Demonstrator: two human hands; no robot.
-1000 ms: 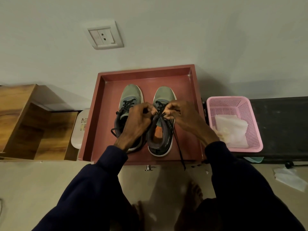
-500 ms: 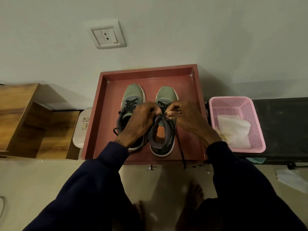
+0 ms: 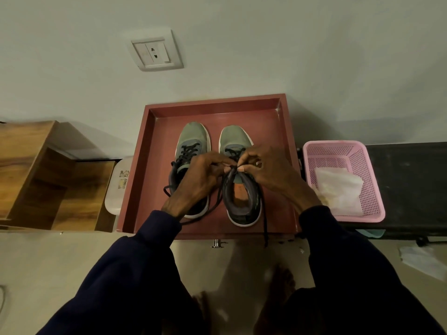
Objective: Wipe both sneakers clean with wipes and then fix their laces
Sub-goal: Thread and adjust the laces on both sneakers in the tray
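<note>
In the wall-side red tray (image 3: 154,165), left fingers (image 3: 216,163) and right fingers (image 3: 249,159) pinch laces (image 3: 264,209).

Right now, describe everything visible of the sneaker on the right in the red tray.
The right sneaker has a grey-green fabric toe, dark grey collar and heel, white sole edge and orange insole. It stands upright in the red tray, toe toward the wall, beside the left sneaker. Its black laces are untied at the top: the left hand and right hand both pinch them above the tongue, and one loose end trails over the tray's front edge.
</note>
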